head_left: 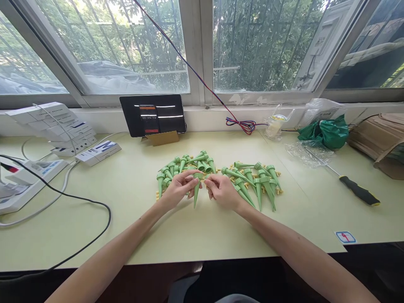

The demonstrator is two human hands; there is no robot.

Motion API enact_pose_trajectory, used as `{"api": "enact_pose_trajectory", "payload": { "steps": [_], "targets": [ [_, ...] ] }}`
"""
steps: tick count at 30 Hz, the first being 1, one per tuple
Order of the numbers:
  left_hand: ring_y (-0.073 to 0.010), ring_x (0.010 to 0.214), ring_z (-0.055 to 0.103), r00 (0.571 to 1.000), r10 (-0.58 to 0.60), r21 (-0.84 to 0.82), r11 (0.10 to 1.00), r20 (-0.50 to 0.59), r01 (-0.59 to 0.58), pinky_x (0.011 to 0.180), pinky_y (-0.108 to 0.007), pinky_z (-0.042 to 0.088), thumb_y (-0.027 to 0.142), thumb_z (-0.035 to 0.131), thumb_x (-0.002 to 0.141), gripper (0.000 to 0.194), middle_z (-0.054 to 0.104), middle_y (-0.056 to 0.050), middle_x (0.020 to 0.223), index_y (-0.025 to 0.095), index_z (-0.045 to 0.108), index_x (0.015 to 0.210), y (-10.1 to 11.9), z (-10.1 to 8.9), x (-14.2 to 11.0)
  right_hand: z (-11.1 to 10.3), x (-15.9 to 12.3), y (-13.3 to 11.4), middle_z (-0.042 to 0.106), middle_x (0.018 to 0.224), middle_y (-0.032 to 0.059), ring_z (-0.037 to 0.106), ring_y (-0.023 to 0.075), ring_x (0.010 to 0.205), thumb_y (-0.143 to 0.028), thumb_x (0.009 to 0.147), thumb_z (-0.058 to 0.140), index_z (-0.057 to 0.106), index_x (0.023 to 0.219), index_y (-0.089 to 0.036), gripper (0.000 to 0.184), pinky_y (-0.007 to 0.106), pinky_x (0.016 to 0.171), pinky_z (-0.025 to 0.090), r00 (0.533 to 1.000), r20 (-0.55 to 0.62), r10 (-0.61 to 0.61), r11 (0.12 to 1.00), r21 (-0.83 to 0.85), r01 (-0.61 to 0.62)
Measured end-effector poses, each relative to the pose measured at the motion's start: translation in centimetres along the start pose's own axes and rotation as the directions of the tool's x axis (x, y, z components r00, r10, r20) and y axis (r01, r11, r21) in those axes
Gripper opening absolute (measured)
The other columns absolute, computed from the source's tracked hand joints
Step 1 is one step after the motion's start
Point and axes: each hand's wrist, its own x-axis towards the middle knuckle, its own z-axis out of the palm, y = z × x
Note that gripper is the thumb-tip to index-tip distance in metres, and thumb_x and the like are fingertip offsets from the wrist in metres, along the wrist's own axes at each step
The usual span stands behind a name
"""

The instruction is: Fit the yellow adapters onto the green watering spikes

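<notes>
My left hand (177,190) grips a green plant watering spike (196,196), its cap end up and its pointed tip down over the table. Close to the spike's cap on the right, my right hand (222,192) has its fingers pinched together; whatever small piece lies between them is mostly covered. Behind my left hand lies a pile of green spikes (183,163) with yellow fittings. Another heap of green spikes (259,182), also with yellow fittings, spreads out beyond and to the right of my right hand.
A tablet (129,115) leans by the window, a phone timer in front of its screen. White boxes (59,126), a power strip (19,198) and cables are at left. At right lie a screwdriver (358,190), a green bag (328,132) and a brown cardboard box (375,136).
</notes>
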Motion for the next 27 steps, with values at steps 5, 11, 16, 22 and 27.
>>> {"api": "enact_pose_trajectory", "payload": {
  "steps": [5, 11, 16, 22, 27],
  "targets": [
    [-0.0062, 0.045, 0.046, 1.000, -0.018, -0.009, 1.000, -0.002, 0.018, 0.047, -0.021, 0.042, 0.041, 0.065, 0.091, 0.038, 0.066, -0.001, 0.072, 0.021, 0.064, 0.123, 0.26, 0.11, -0.02, -0.10, -0.18, -0.29, 0.055, 0.053, -0.0030, 0.046, 0.0102, 0.048, -0.031, 0.097, 0.048, 0.059, 0.072, -0.019, 0.030, 0.023, 0.054, 0.037, 0.998, -0.016, -0.053, 0.995, -0.084, 0.052],
    [-0.0058, 0.044, 0.045, 1.000, -0.020, -0.024, 1.000, 0.003, 0.020, 0.047, -0.022, 0.043, 0.041, 0.065, 0.091, 0.037, 0.066, -0.001, 0.073, 0.022, 0.064, 0.122, 0.47, 0.18, -0.08, 0.05, -0.03, -0.27, 0.051, 0.050, -0.0043, 0.049, 0.0103, 0.045, -0.033, 0.097, 0.046, 0.056, 0.072, -0.019, 0.030, 0.023, 0.051, 0.039, 1.000, 0.014, 0.017, 1.000, 0.024, -0.018],
    [-0.0057, 0.044, 0.045, 1.000, -0.027, -0.025, 0.999, 0.000, 0.027, 0.046, -0.021, 0.042, 0.041, 0.065, 0.090, 0.036, 0.065, 0.000, 0.071, 0.022, 0.065, 0.121, 0.52, 0.16, -0.13, 0.15, 0.16, -0.13, 0.044, 0.049, -0.0068, 0.047, 0.0099, 0.039, -0.040, 0.095, 0.048, 0.049, 0.069, -0.021, 0.032, 0.023, 0.044, 0.039, 0.989, 0.105, 0.105, 0.964, 0.234, -0.127],
    [-0.0062, 0.045, 0.045, 0.999, -0.034, -0.020, 0.999, 0.001, 0.034, 0.046, -0.021, 0.042, 0.041, 0.065, 0.090, 0.037, 0.064, 0.000, 0.070, 0.022, 0.064, 0.121, 0.52, 0.16, -0.12, -0.07, -0.08, -0.18, 0.050, 0.050, -0.0047, 0.049, 0.0101, 0.045, -0.033, 0.096, 0.047, 0.054, 0.070, -0.019, 0.030, 0.023, 0.051, 0.040, 0.999, 0.034, 0.019, 0.999, 0.042, -0.020],
    [-0.0058, 0.045, 0.044, 0.999, -0.036, -0.016, 0.999, 0.008, 0.036, 0.046, -0.021, 0.042, 0.041, 0.065, 0.091, 0.037, 0.064, 0.000, 0.070, 0.022, 0.064, 0.122, 0.44, 0.09, -0.09, -0.28, -0.09, -0.46, 0.052, 0.050, -0.0041, 0.047, 0.0103, 0.048, -0.030, 0.096, 0.047, 0.057, 0.071, -0.019, 0.029, 0.023, 0.054, 0.038, 0.999, 0.016, -0.043, 0.995, -0.090, 0.044]
  ]
}}
